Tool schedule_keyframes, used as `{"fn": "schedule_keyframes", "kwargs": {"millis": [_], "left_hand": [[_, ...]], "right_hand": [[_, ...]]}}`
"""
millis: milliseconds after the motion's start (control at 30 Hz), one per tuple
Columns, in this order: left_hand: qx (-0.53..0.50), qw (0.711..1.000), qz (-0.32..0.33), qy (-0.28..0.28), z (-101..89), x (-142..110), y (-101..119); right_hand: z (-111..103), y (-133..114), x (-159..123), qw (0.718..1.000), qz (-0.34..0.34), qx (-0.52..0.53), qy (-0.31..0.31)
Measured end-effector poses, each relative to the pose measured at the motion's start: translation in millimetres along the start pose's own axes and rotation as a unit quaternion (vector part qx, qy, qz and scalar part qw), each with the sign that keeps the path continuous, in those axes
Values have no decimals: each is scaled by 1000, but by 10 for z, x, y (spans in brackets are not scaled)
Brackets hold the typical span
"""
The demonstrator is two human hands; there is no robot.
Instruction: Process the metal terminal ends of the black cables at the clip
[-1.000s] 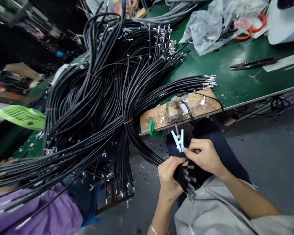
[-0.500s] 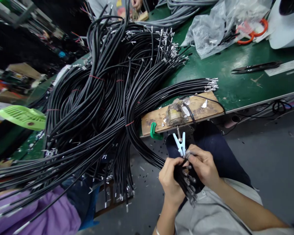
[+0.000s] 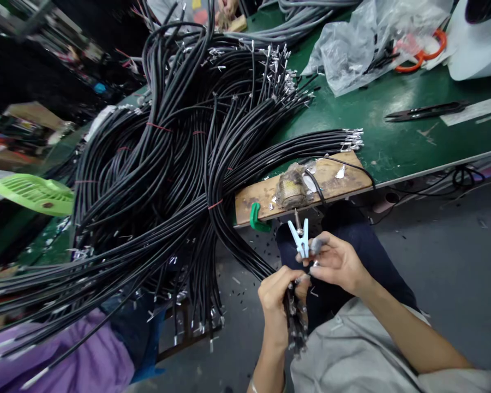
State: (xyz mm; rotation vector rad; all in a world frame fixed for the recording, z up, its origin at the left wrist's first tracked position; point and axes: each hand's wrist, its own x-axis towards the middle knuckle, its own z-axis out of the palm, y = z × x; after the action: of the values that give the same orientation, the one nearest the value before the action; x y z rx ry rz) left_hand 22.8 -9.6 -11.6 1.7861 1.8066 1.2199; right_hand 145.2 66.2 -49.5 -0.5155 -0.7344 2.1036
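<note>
Hands (image 3: 275, 289) at black cables (image 3: 251, 260), tips (image 3: 298, 330) blurred (wires, perhaps)

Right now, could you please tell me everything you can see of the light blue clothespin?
The light blue clothespin, plastic by its look, sits at the end of a metal shaft beyond the wooden board's near edge. Its two legs spread in a V toward the shaft; the narrow end points toward the right hand, whose fingers are close; contact is unclear.
</note>
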Motion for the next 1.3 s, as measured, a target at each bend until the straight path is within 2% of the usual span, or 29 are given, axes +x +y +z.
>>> {"fn": "schedule_keyframes", "kwargs": {"millis": [67, 133, 200, 233, 300, 333, 400, 500, 567, 633, 733, 800, 867, 933, 1033, 1100, 1200, 1300], "left_hand": [[17, 1000, -11, 9, 4, 0, 26], [47, 998, -26, 28, 28, -8, 51], [79, 995, -38, 54, 65, -13, 73], [91, 993, -42, 68, 82, -13, 82], [98, 990, -46, 93, 105, -7, 96], [96, 990, -43, 99, 109, -1, 100], [85, 991, -34, 101, 106, 10, 100], [65, 994, -25, 88, 96, 16, 81], [54, 995, -24, 80, 97, 7, 64], [50, 995, -24, 77, 104, -6, 56], [54, 994, -40, 82, 113, -16, 68], [55, 993, -56, 85, 119, -12, 87], [48, 993, -65, 90, 129, -4, 101], [36, 993, -64, 94, 143, 4, 103], [25, 995, -47, 86, 153, 11, 86], [17, 997, -35, 70, 144, 14, 66], [9, 999, -43, 30, 115, 12, 27], [7, 998, -57, -19, 101, -2, -20]], "right_hand": [[49, 8, -22, 999, -25, -34, 29], [109, 64, -66, 988, -71, -92, 106], [151, 157, -133, 951, -159, -190, 186], [157, 206, -168, 925, -218, -236, 204], [138, 281, -224, 883, -319, -292, 182], [116, 297, -239, 877, -342, -298, 158], [68, 280, -236, 902, -313, -268, 128], [31, 161, -169, 960, -185, -190, 86], [45, 74, -119, 969, -147, -192, 43], [70, 17, -91, 946, -183, -264, 40], [58, -10, -98, 875, -294, -382, 53], [0, -13, -113, 848, -329, -413, 45], [-73, -24, -115, 857, -307, -410, 56], [-114, -44, -101, 893, -236, -377, 66], [-82, -72, -64, 948, -134, -290, 10], [-36, -90, -42, 957, -108, -266, -37], [-32, -142, -22, 933, -145, -323, -58], [-102, -220, -25, 871, -247, -418, -66]]}}
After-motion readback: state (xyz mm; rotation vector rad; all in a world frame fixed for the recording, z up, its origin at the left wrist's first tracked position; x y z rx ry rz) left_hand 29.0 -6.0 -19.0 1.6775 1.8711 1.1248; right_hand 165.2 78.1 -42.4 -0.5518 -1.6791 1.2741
